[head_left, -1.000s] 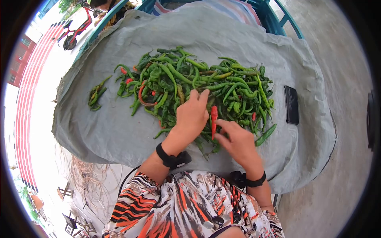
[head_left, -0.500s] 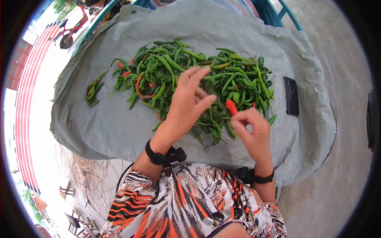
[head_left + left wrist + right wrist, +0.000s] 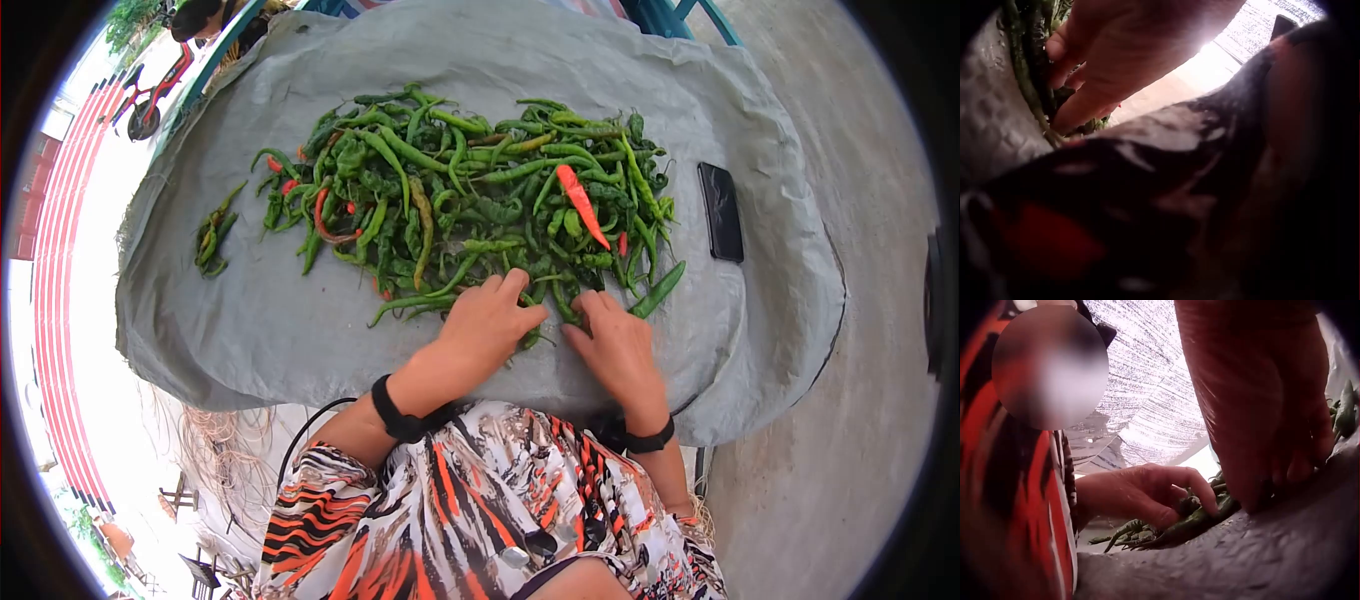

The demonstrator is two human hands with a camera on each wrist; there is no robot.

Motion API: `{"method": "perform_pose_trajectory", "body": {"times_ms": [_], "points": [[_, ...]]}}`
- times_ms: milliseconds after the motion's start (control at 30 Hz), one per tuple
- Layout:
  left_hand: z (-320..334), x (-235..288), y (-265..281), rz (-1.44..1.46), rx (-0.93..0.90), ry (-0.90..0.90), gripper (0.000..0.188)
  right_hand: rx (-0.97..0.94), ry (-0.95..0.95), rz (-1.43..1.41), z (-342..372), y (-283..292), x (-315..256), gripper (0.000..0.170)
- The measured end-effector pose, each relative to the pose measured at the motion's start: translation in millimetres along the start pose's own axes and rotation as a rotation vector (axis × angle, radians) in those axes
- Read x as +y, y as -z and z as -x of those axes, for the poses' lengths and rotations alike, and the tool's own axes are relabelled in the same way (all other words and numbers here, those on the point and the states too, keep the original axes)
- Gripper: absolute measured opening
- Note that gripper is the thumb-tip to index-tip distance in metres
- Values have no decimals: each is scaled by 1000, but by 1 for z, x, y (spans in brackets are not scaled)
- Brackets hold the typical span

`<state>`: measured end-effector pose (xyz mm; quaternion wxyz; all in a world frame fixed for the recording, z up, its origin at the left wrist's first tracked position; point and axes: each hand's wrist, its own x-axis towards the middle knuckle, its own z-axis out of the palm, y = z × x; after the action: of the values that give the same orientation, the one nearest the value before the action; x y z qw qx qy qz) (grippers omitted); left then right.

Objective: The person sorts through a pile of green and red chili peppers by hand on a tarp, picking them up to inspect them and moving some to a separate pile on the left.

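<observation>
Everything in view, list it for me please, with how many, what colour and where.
green peppers: too many to count, green, piled on the cloth
long red pepper: one, red, atop the pile's right side
small red peppers: several, red, within the pile
small pepper cluster: one, mostly green, left of the pile
phone: one, black, right of the pile
cloth: one, grey, under the peppers
frame: one, teal, beyond the cloth
bike: one, red and black, upper left
strings: uncountable, pale brown, lower left
another person: one, partly visible, top left
wristbands: two, black, on the wrists
patterned clothing: white, orange, black, bottom
left hand: one, at the pile's near edge
right hand: one, just right of it
</observation>
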<state>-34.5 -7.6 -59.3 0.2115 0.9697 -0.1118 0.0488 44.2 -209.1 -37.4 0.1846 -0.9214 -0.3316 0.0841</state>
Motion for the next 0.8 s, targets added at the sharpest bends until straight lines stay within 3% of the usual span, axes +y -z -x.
{"method": "perform_pose_trajectory", "body": {"times_ms": [100,200,300,367,467,500,600,633,733,800], "points": [[-3,1,0,-21,22,-27,35,22,26,-98,0,0,5,25],[-2,2,11,187,140,44,31,-1,17,-286,8,22,9,25],[0,1,22,476,362,108,22,8,10,-364,16,47,11,26],[1,3,23,817,406,227,18,0,-28,-389,14,64,9,28],[0,11,43,1129,398,326,18,451,-12,-523,-6,67,-7,33],[-2,10,43,1225,404,333,17,638,-49,-439,-14,65,-21,36],[-4,5,35,1323,349,325,18,352,-2,-440,-14,47,-17,40],[-4,4,32,1326,313,318,19,185,96,-452,-14,42,-22,42],[-9,3,28,1152,206,272,25,29,68,-820,-18,13,-39,40],[-9,3,27,1271,222,325,28,-36,10,-833,-19,17,-37,42]]}}
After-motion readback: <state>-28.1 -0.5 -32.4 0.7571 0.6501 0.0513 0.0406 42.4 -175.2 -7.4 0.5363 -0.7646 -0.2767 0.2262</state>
